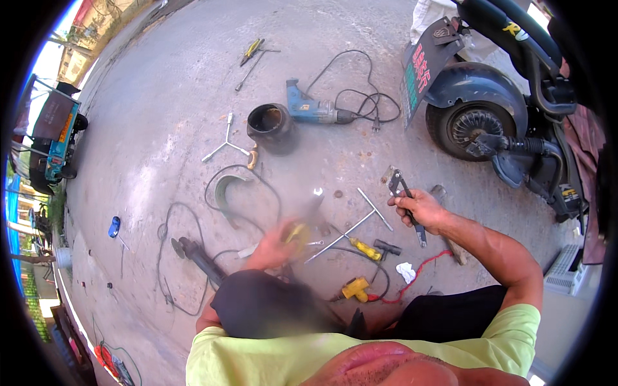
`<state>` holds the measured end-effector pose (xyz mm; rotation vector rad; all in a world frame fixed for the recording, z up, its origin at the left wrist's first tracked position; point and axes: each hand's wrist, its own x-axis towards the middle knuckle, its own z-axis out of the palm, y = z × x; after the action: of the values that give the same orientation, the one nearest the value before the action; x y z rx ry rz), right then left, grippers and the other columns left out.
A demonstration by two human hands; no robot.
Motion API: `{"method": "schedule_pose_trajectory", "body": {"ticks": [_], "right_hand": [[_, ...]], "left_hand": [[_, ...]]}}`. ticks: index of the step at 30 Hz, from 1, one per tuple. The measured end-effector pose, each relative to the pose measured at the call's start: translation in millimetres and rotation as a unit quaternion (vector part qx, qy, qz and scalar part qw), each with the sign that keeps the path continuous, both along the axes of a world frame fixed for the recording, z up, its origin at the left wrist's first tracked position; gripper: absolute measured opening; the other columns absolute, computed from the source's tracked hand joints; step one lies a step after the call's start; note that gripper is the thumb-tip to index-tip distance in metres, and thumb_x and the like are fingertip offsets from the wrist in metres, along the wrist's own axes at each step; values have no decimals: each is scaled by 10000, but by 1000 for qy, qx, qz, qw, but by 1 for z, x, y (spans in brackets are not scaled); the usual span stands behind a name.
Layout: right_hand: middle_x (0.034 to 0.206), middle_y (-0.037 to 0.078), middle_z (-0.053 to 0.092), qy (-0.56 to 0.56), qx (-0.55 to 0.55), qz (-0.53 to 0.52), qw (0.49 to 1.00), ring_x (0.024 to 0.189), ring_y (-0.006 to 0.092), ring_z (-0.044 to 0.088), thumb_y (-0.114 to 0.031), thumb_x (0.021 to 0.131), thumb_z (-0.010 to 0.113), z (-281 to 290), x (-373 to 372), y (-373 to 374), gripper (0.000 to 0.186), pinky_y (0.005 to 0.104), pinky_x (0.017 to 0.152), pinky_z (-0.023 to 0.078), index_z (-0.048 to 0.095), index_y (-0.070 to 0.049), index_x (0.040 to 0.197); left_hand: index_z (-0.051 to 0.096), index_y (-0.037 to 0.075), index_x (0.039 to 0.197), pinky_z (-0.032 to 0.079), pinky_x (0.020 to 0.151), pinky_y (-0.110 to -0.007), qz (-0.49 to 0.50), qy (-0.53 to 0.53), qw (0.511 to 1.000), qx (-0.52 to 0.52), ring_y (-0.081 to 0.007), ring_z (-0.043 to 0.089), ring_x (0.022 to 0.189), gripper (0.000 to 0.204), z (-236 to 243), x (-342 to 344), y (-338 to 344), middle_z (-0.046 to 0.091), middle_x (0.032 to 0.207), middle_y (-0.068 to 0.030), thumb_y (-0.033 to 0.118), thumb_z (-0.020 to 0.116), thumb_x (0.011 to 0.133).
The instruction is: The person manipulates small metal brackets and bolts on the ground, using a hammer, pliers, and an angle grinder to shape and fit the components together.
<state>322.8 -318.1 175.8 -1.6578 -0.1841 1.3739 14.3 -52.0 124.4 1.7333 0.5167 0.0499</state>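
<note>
My right hand point(418, 211) is closed around pliers point(420, 233) with dark handles and a metal head, held above the ground. To its left, my left hand point(273, 246) is smeared by motion, with a blurred yellow thing point(297, 237) at its fingers. What that yellow thing is cannot be made out. Between my hands a metal T-handle wrench point(344, 235) lies on the ground, close to a yellow-handled screwdriver point(365, 249). Nearer to me are a small black T-shaped piece point(387, 247), a yellow clamp-like piece point(355, 289) with a red cord, and crumpled white paper point(406, 272).
Ahead lie a blue corded drill point(315, 108), a dark round pot point(271, 128) and a three-armed socket wrench point(228, 145). Loose black cables point(161, 257) loop at left. A scooter point(496, 116) stands at right, and a wooden-handled hammer point(456, 248) lies beside my right forearm.
</note>
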Motion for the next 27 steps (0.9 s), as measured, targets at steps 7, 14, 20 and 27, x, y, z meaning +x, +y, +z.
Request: {"method": "schedule_pose_trajectory", "body": {"ticks": [7, 14, 20, 27], "right_hand": [[802, -1, 520, 16, 46, 27, 998, 658, 110, 523, -233, 1021, 522, 32, -6, 16, 313, 277, 576, 439, 613, 18, 1184], [758, -29, 482, 77, 33, 11, 996, 596, 81, 452, -234, 1025, 517, 44, -18, 11, 320, 255, 551, 389, 589, 17, 1210], [798, -12, 493, 124, 48, 41, 990, 638, 101, 451, -233, 1001, 528, 44, -16, 14, 356, 271, 584, 387, 612, 22, 1235], [773, 0, 490, 110, 26, 70, 991, 613, 104, 455, -208, 987, 533, 48, -20, 14, 372, 271, 567, 386, 604, 56, 1240]], "left_hand": [[664, -39, 975, 401, 469, -261, 49, 23, 968, -246, -113, 473, 481, 294, 10, 30, 24, 497, 601, -8, 254, 688, 965], [697, 9, 1063, 481, 879, -397, 21, -74, 956, 282, -256, 598, 998, 215, -19, 40, 2, 596, 1100, -148, 189, 653, 956], [619, 11, 1312, 360, 1146, -430, -40, -76, 978, -190, -320, 461, 1372, 455, -21, 48, 13, 409, 1523, -179, 149, 654, 879], [573, 34, 1375, 347, 1167, -437, -126, -98, 984, 76, -364, 411, 1412, 619, -22, 62, -26, 400, 1529, -191, 24, 603, 757]]}}
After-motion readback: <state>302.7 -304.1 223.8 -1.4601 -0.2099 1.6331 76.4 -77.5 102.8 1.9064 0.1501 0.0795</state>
